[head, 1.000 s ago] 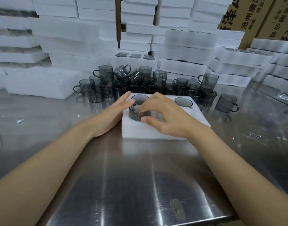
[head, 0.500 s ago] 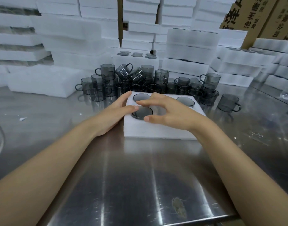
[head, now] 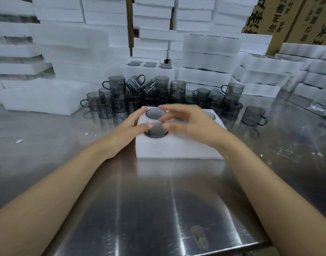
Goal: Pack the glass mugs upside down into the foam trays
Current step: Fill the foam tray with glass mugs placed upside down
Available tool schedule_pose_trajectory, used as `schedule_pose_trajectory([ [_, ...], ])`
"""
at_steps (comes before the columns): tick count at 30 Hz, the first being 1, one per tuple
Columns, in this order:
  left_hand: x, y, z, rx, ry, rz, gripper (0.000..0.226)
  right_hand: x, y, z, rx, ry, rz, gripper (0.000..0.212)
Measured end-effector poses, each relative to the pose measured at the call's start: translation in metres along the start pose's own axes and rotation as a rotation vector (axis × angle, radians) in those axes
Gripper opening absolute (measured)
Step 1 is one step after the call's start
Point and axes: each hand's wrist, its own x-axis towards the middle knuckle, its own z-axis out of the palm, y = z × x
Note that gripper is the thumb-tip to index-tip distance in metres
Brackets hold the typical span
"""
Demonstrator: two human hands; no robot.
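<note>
Mug (head: pixel 155 130) sits base-up, axis vertical, in foam tray (head: pixel 177 149); left hand (head: pixel 125 132) and right hand (head: pixel 192 126) flank it, grips slack, empty.

Foam tray (head: pixel 177 148): plain white. Mug base (head: pixel 156 129) seated in tray: dark smoky grey disc, darker rim. Loose mugs (head: pixel 177 88) behind tray: translucent smoke-grey glass, darker where overlapping. Desk (head: pixel 140 209): silver-grey steel, pale vertical light streaks, brownish blotch (head: pixel 199 237) near front edge, white crumbs (head: pixel 19 141) at left. Foam stacks (head: pixel 103 15) at back: white, grey shadow lines between layers. Cardboard boxes (head: pixel 287 15) top right: tan, black printed characters.
</note>
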Motion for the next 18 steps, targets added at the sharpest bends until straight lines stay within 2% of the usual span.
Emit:
schedule_pose_trajectory([
  [2, -0.002, 0.001, -0.001, 0.001, -0.038, 0.003, 0.079, 0.001, 0.006, -0.015, 0.028, 0.283, 0.024, 0.029],
  [4, -0.004, 0.002, -0.002, 0.039, -0.066, 0.005, 0.079, -0.001, 0.019, -0.037, -0.276, 0.568, 0.057, 0.025],
  [6, -0.005, 0.002, -0.002, 0.064, -0.054, 0.008, 0.081, -0.008, 0.034, -0.055, -0.58, 0.692, 0.119, 0.029],
  [10, -0.003, 0.002, -0.001, 0.041, -0.025, 0.017, 0.083, -0.013, 0.064, -0.074, -0.637, 0.704, 0.227, 0.038],
  [15, -0.004, 0.001, -0.003, 0.054, -0.05, 0.022, 0.081, -0.01, 0.085, -0.075, -0.587, 0.592, 0.331, 0.043],
  [18, -0.005, 0.004, -0.002, 0.05, -0.055, 0.019, 0.082, -0.011, 0.09, -0.075, -0.646, 0.475, 0.415, 0.045],
])
